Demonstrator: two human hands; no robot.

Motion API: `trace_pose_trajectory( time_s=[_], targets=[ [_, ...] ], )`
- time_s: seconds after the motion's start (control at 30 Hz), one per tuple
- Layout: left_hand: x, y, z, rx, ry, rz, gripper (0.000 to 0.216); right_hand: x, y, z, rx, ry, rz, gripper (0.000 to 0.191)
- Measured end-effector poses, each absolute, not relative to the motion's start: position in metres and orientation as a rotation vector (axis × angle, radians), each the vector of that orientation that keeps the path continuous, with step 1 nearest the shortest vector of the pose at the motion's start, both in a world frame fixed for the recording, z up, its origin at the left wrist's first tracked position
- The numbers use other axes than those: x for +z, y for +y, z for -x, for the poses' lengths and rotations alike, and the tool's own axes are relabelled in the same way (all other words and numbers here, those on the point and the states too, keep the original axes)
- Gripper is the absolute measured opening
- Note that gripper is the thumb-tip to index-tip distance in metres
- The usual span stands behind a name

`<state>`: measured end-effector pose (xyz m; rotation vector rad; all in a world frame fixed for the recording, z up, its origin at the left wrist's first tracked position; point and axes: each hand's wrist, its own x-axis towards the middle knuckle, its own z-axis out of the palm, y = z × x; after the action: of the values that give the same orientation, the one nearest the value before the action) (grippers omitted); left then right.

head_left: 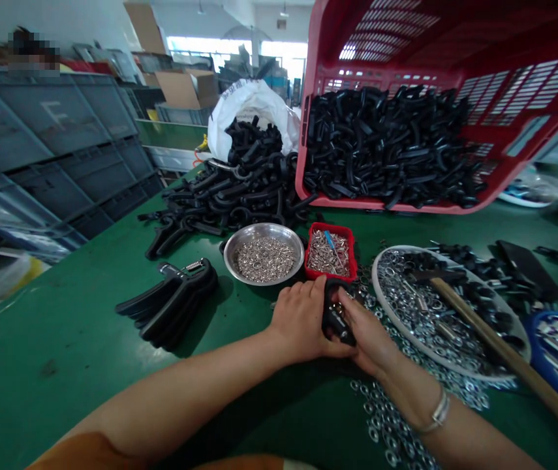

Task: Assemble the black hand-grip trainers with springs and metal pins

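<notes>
Both hands busy on 1 pc.: left hand [299,321] and right hand [369,334] wrap a black part [341,328] above the green tabletop [63,313], fingers [303,292] gripping it from either side and hiding much of it. The part sits btwn the palms, its long axis, as far as visible, approx. fore-and-aft w/ a slight slant, far end twd. the red tray [353,251]; neither hand is nearer, as both touch it. Just beyond are that tray, holding a blue-handled tool [329,240], & a steel bowl [228,261] of small metal pcs. [266,260]. On the right, loose metal rings [381,424] lie nr. the right hand, & a wooden-handled hammer [484,328] lies across a round white tray [376,281], crowding that side. Left: stacked black grips [175,310]. Behind: a red basket [455,209] & heaped black handles [239,190].
</notes>
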<state>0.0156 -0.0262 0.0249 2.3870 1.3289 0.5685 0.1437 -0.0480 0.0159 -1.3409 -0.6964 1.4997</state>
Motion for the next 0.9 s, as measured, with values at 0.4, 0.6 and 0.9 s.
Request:
trace_pose_trajectory(
  time_s=[0.4,0.6,0.9],
  targets=[
    [0.022,0.0,-0.019,0.236,1.074,-2.695,0.102,0.056,0.055,-0.186,-0.086,-2.605,1.804,0.02],
    [0.022,0.011,-0.01,0.217,0.94,-2.722,0.107,0.039,0.086,-0.169,0.026,-2.618,1.794,0.011],
    [0.053,0.081,-0.024,0.226,1.462,-2.652,0.022,0.039,0.083,-0.197,0.272,-2.288,1.756,0.01]
  ],
)
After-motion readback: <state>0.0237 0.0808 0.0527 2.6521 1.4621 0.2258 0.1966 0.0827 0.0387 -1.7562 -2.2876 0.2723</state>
